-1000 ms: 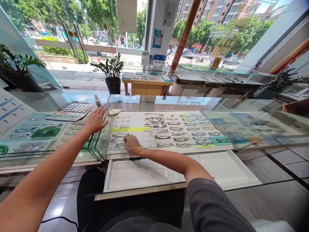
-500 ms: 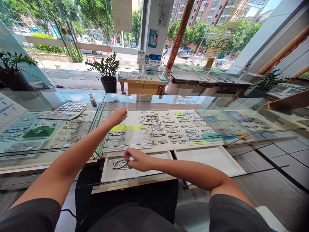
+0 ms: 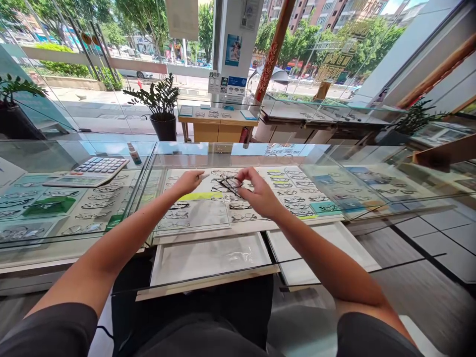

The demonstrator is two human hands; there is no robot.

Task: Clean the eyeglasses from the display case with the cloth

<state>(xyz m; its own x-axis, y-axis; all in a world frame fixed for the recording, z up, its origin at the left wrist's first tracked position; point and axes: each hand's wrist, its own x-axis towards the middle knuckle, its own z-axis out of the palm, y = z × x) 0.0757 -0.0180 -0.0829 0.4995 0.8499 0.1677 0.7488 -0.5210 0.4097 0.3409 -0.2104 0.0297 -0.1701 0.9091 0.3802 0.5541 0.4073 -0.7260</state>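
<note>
Above the glass counter (image 3: 193, 157), my right hand (image 3: 260, 193) pinches a pair of dark-framed eyeglasses (image 3: 231, 184) by its edge. My left hand (image 3: 189, 182) is closed just to the left of the glasses, and a small whitish tip shows at its fingertips. What that tip belongs to cannot be made out. Under the glass, several rows of eyeglasses lie on white and yellow-edged mats. Below my hands a white drawer (image 3: 208, 258) is pulled out, with a faint clear shape near its right side.
A second white drawer (image 3: 330, 250) stands open to the right. On the counter at left are a large calculator (image 3: 94, 168) and a small spray bottle (image 3: 134, 154). Beyond the counter stand a potted plant (image 3: 163, 121) and a low wooden display table (image 3: 217, 130).
My right hand has lifted the eyeglasses from over the left drawer up to above the counter, near my left hand. My left hand stays about where it was, with a whitish tip now showing.
</note>
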